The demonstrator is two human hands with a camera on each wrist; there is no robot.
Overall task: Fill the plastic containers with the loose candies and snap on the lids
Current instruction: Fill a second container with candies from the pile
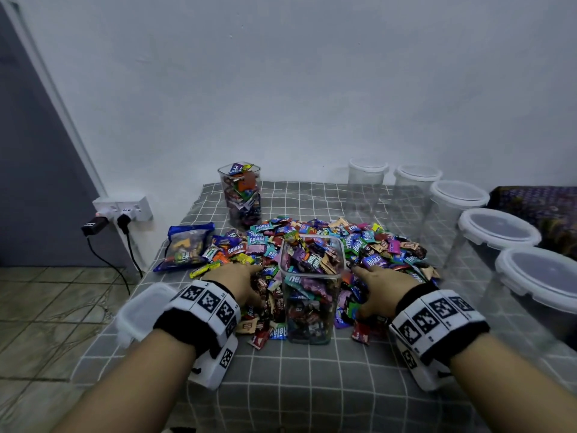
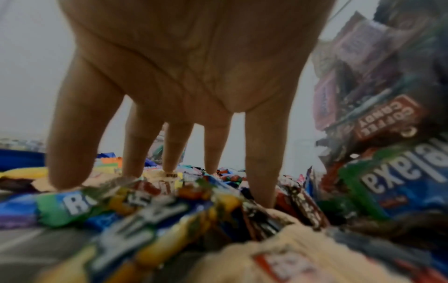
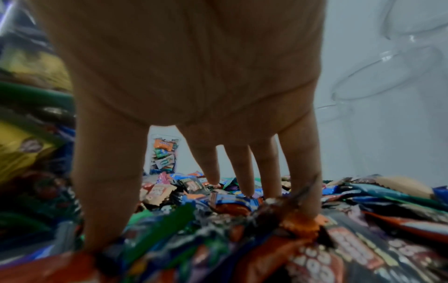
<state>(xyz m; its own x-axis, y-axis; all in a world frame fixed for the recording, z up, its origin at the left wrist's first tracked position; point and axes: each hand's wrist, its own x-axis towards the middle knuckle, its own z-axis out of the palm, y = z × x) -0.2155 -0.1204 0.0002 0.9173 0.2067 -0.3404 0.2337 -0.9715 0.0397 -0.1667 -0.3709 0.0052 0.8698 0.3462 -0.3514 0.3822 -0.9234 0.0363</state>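
Both hands, left hand (image 1: pixel 242 278) and right hand (image 1: pixel 382 287), spread flat on crinkly wrapped candies (image 1: pixel 368 242) flanking square clear container (image 1: pixel 312 289)

Right hand (image 3: pixel 184 76) fills upper centre, fingers (image 3: pixel 300 172) spread straight down into loose candies (image 3: pixel 242 229) along the bottom; filled container (image 3: pixel 163 153) mid-frame behind; clear containers (image 3: pixel 387 72) upper right.

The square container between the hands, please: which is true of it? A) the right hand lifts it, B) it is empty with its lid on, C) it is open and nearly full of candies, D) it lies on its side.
C: the square container stands upright with no lid, wrapped candies reaching up near its rim.
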